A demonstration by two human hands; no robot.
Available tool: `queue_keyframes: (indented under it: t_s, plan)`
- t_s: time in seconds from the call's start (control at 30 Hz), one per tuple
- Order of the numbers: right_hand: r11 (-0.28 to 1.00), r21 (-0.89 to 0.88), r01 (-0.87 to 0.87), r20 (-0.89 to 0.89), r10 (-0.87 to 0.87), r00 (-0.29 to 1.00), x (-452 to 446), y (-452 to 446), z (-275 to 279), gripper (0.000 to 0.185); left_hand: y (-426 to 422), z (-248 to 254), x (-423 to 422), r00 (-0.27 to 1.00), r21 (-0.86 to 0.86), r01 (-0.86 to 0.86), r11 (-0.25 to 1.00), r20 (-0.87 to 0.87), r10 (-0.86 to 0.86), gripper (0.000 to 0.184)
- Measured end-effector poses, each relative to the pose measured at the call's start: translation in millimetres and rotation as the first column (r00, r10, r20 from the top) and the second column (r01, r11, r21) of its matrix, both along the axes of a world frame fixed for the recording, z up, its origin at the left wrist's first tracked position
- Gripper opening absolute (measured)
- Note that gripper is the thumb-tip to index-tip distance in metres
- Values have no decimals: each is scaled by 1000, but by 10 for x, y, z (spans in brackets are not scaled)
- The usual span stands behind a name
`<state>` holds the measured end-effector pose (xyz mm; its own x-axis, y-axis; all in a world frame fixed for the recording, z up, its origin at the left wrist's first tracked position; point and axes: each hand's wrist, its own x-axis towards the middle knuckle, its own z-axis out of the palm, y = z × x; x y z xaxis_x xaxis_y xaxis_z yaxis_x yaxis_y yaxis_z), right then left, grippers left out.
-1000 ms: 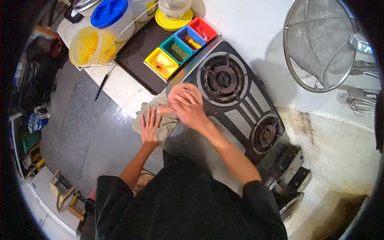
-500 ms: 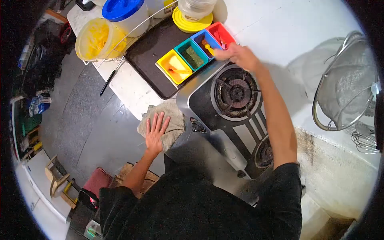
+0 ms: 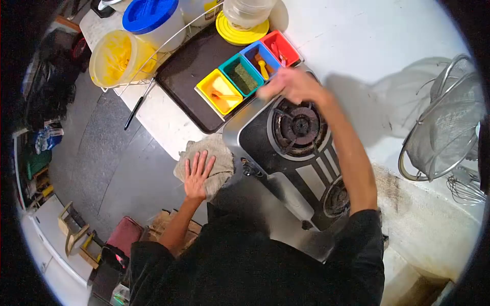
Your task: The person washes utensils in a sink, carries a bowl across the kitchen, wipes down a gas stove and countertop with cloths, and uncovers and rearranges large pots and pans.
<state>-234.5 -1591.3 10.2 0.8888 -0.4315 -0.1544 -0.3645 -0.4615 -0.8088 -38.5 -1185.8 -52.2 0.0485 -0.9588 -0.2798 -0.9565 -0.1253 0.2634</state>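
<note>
Grey floor (image 3: 127,173), white wall (image 3: 352,41)

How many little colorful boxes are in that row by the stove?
4: the yellow box nearest the cloth, then green box, blue box and red box farthest away.

Four small bins (image 3: 230,63), one cloth (image 3: 219,163), apparently two burners (image 3: 301,125).

A white table (image 3: 157,125) carries a dark rectangular tray (image 3: 181,76), lying flat. Left of the tray, a wire rack (image 3: 188,25) stands on the same surface, with a thin black-handled tool (image 3: 134,112) at the table's edge. Below the tray, a beige cloth (image 3: 217,160) meets the table's corner.
</note>
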Motion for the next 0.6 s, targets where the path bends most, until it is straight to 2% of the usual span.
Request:
queue_keyframes:
  t_s: [0.07,0.1,0.13,0.17,0.2,0.23,0.3,0.37,0.4,0.43,0.47,0.5,0.53,0.6]
  plan:
    - [968,178,178,-40,-173,984,-175,-341,-226,15,-16,10,34,998,30,26,999,47,-28,62]
    - [927,260,270,-62,-263,963,-262,-508,-338,16,-9,46,29,1000,-8,2,1000,-18,-2,62]
    - [987,-66,143,-121,-150,981,-111,-354,-140,16,-36,52,18,996,-54,-32,998,-84,28,61]
    - [927,-373,-27,-213,-57,975,28,-147,-12,16,-33,40,8,995,-55,-39,998,-89,34,61]
    - [925,-374,-66,-123,21,992,134,78,6,15,-14,24,14,996,-43,-33,999,-83,29,61]
    - [977,-172,-130,-224,90,970,237,194,164,12,-17,4,22,997,-33,-29,999,-73,26,61]
    - [978,181,102,-391,-24,920,232,-47,179,11,19,18,12,998,-25,-17,1000,-55,16,62]
    - [789,429,439,-586,-127,801,160,-362,129,12,1,29,41,999,-25,-5,1000,-36,4,62]
    - [945,265,193,-301,-109,947,62,-397,-49,19,11,62,42,997,-34,-15,999,-71,12,62]
    - [998,53,42,-231,-29,973,100,-338,-57,23,-28,61,46,994,-56,-31,998,-103,25,63]
    - [978,-196,-68,-176,33,984,171,-253,-10,27,-37,53,42,994,-58,-35,998,-107,28,63]
    - [969,-190,-158,-188,122,975,250,-108,1,27,-29,46,42,993,-62,-37,997,-111,30,63]
    - [991,10,-137,-293,133,947,253,-249,-166,26,-26,37,39,993,-66,-40,997,-113,32,63]
    - [975,210,-73,-388,152,909,127,-418,-232,26,6,18,31,998,-58,-19,998,-62,16,62]
